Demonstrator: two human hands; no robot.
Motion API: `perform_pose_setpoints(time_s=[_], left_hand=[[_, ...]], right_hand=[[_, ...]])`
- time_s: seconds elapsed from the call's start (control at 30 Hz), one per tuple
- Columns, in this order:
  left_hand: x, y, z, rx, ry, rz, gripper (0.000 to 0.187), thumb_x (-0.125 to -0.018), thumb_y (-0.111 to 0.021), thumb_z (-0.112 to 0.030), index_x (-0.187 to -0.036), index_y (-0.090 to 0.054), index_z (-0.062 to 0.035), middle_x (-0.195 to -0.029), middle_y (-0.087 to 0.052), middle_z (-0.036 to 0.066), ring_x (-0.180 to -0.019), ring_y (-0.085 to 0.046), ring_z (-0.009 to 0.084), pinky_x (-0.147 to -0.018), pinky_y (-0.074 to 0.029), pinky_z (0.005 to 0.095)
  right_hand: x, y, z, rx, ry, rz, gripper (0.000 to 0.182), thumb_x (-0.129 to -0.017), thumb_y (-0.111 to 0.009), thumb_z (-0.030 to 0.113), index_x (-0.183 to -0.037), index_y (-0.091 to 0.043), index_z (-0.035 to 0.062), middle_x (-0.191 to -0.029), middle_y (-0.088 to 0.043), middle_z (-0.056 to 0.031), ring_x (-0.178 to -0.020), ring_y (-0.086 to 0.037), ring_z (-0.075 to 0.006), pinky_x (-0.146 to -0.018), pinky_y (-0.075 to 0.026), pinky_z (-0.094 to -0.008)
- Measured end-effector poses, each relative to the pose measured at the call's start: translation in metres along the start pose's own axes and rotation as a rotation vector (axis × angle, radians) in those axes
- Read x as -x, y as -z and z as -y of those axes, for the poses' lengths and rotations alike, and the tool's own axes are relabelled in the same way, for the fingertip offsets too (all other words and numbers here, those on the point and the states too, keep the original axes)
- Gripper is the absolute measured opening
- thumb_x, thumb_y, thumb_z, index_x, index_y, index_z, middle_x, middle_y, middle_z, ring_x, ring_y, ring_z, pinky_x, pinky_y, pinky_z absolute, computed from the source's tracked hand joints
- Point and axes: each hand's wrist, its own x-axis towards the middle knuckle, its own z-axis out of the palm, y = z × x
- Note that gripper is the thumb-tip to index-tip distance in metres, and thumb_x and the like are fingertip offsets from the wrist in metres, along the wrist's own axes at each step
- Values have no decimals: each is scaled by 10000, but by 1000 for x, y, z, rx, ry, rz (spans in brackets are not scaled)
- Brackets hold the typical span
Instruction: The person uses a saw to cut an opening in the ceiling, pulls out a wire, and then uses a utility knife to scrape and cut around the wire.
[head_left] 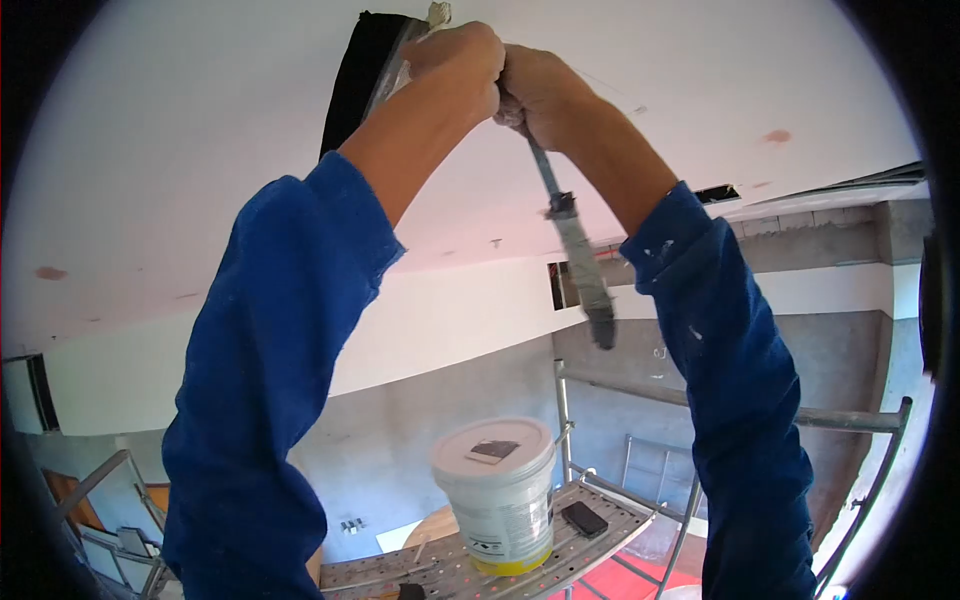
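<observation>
Both my hands are raised to the pale ceiling, close together beside a dark rectangular opening. My left hand is closed at the opening's edge, and what its fingers hold is hidden. A small crumpled cream-coloured bit shows just above it. My right hand is closed around the upper part of a long thin tool. Its grey metal shaft runs down to a tape-wrapped handle with a dark end, hanging tilted below the hand. The tool's upper end is hidden by the hands.
Below me, a perforated scaffold platform carries a lidded white bucket with a flat piece on its lid. A dark phone lies beside the bucket. Metal scaffold rails run along the right. Grey walls stand behind.
</observation>
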Motion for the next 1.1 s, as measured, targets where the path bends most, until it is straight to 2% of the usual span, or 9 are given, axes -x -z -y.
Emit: perform_pose_setpoints(time_s=[0.3,0.4,0.47,0.53,0.63,0.73,0.77,0.87,1.1], left_hand=[[-34,18,-15,-148,14,227,297,-904,-588,-102,-1127,-527,83,-1003,-603,188,-915,-628,265,-784,-540,446],[-23,5,-19,14,55,122,470,-908,-575,-178,-1312,-485,46,-1226,-567,296,-1085,-610,379,-875,-526,476],[-5,5,-15,0,36,88,430,-887,-554,-75,-1294,-477,44,-1196,-576,279,-1055,-621,324,-846,-541,430],[1,-2,-9,13,27,41,429,-883,-557,-80,-1284,-477,49,-1185,-582,274,-1040,-627,325,-828,-542,439],[-14,-6,2,18,7,28,428,-876,-562,-87,-1270,-476,55,-1167,-591,268,-1017,-636,326,-802,-544,452],[-33,-8,18,-4,-6,74,427,-870,-567,-95,-1257,-475,62,-1150,-600,261,-994,-644,327,-777,-545,465],[-35,-6,17,-17,-12,96,428,-868,-569,-97,-1252,-475,65,-1144,-603,258,-986,-647,328,-768,-546,470],[-37,11,-5,-101,-39,197,428,-861,-574,-105,-1238,-474,72,-1127,-612,251,-963,-655,329,-742,-547,483],[-39,5,-16,-156,18,171,394,-894,-529,-66,-1262,-495,69,-1194,-589,265,-1028,-636,342,-815,-547,461]], right_hand=[[-8,-54,1,-363,-72,-289,233,-902,-511,152,-681,-448,114,-543,-387,6,-418,-326,-121,-410,-241,-289],[-6,-33,7,-156,-56,-197,262,-902,-504,155,-651,-438,124,-516,-370,2,-397,-312,-125,-405,-231,-285],[7,-23,9,-136,2,-66,312,-917,-513,147,-610,-451,140,-494,-373,29,-390,-303,-93,-405,-207,-256],[-50,20,-25,-229,-44,233,241,-972,-519,237,-798,-553,74,-615,-502,-33,-497,-522,-130,-408,-404,-261],[-45,42,-17,-112,-41,362,281,-958,-520,226,-701,-493,115,-517,-448,-2,-407,-410,-125,-382,-295,-283],[-18,31,-19,213,67,107,295,-935,-532,178,-645,-491,142,-506,-402,45,-396,-303,-66,-401,-200,-238],[-38,37,-36,-43,49,256,290,-967,-518,211,-686,-527,138,-529,-441,45,-400,-308,-50,-401,-209,-224],[-10,-40,-12,-329,-40,-146,296,-1006,-472,246,-744,-508,113,-579,-444,52,-419,-309,-40,-407,-214,-228],[-43,-1,-1,-367,-135,13,293,-962,-433,163,-677,-467,104,-511,-386,-4,-404,-344,-140,-397,-264,-291]])
